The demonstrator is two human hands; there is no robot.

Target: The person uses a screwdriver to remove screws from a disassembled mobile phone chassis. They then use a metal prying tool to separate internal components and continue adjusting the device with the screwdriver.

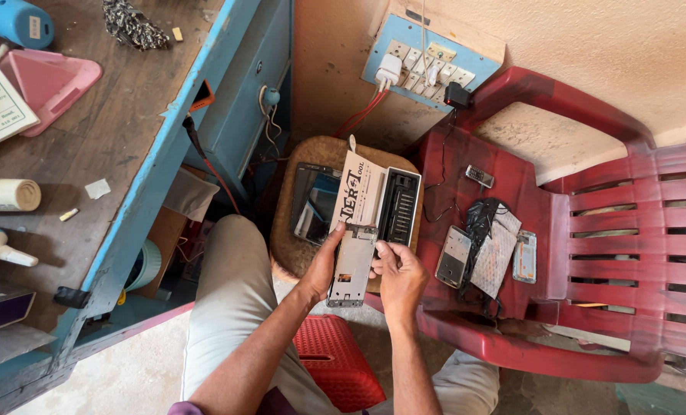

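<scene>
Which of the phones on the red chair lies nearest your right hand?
The silver phone on the seat's left side, next to the right hand. The small keypad phone and the pale one beyond the black pouch lie farther off.

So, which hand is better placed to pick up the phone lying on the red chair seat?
Probably the right hand. It is nearer the phone on the red chair and only pinches the frame's edge, while the left hand supports the frame from the far side.

Red plastic chair [589, 230], phones [454, 256] on seat; wall switchboard [427, 65]; blue workbench [128, 192].
</scene>
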